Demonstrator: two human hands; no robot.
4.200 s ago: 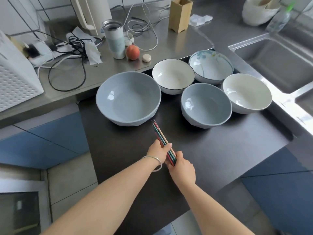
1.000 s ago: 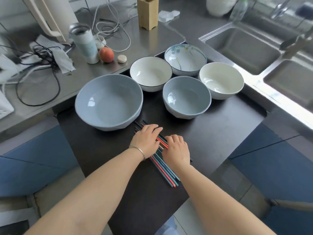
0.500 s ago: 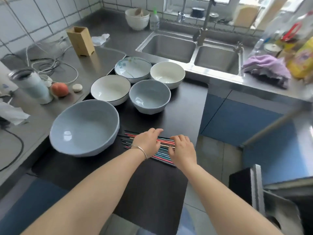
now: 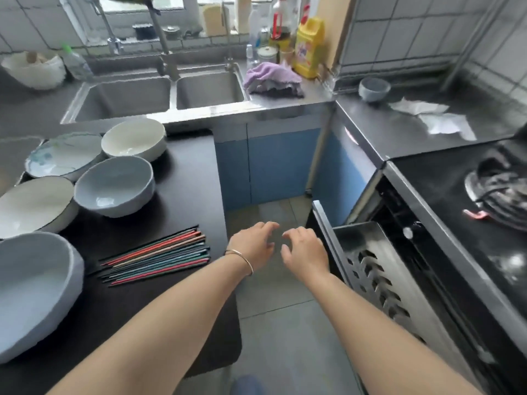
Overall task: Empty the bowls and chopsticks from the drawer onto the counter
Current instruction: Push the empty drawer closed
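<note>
Hovering over the grey tiled floor [image 4: 285, 303] between the dark counter [image 4: 188, 178] and the pulled-out drawer [image 4: 368, 252], the left hand [image 4: 252, 246] and right hand [image 4: 306, 250] hold nothing; fingers are loosely curled and slightly spread, touching no object, and a thin metal bangle [image 4: 241, 256] circles the left wrist. The chopsticks [image 4: 156, 256], slim rods in red, teal, tan and dark tones, lie fanned flat on the matte black counter surface near its right edge. Five glazed round bowls stand on the same surface: a large pale-blue bowl [image 4: 31, 292] at the near left, a white dark-rimmed bowl [image 4: 31, 205], a smaller blue-grey bowl [image 4: 114, 185], a cream bowl [image 4: 134, 138] and a shallow bowl with blue markings [image 4: 61, 158]. The drawer shows a brushed-steel perforated tray with rows of slots; its contents cannot be made out. A stainless double sink [image 4: 159, 95] sits behind, with a crumpled purple cloth [image 4: 271, 79] on its right rim.
</note>
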